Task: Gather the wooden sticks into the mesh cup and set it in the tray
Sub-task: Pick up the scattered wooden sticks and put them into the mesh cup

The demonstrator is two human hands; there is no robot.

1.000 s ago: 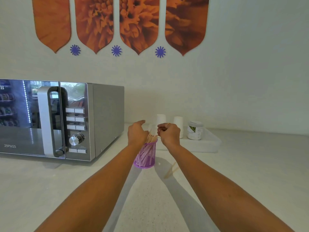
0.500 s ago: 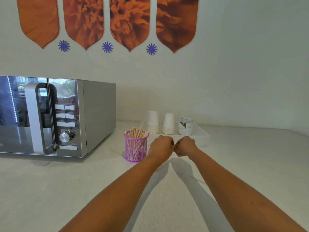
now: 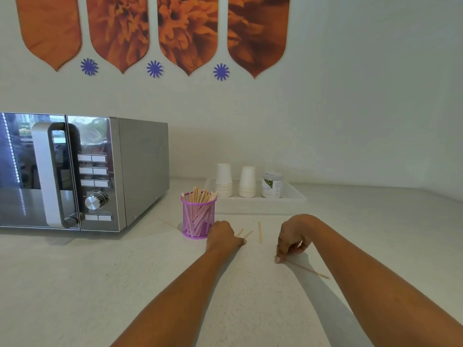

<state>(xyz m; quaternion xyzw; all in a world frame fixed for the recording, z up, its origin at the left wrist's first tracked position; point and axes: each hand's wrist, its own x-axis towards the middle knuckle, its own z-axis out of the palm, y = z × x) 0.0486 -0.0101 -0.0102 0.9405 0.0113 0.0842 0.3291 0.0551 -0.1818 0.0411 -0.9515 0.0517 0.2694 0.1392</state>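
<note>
A purple mesh cup [image 3: 198, 219] stands upright on the white counter, packed with wooden sticks [image 3: 199, 195], just in front of the white tray [image 3: 260, 205]. My left hand [image 3: 224, 236] rests on the counter right of the cup, fingers curled down over two loose sticks [image 3: 245, 233] that poke out beyond it. My right hand [image 3: 293, 237] hovers low further right, thumb tip touching the near end of a long stick [image 3: 309, 270] that lies flat. Another stick [image 3: 260, 232] lies between my hands, and one more stick [image 3: 167, 223] lies left of the cup.
A silver microwave [image 3: 100, 174] fills the left side, close to the cup. Inside the tray stand two stacks of white paper cups [image 3: 223, 180] and a small white jar [image 3: 271, 185]. The wall is right behind the tray.
My hands left the cup's rim, met as fists in front of it, then spread apart and dropped onto the loose sticks on the counter. The view shifted, and the cup stayed put.
</note>
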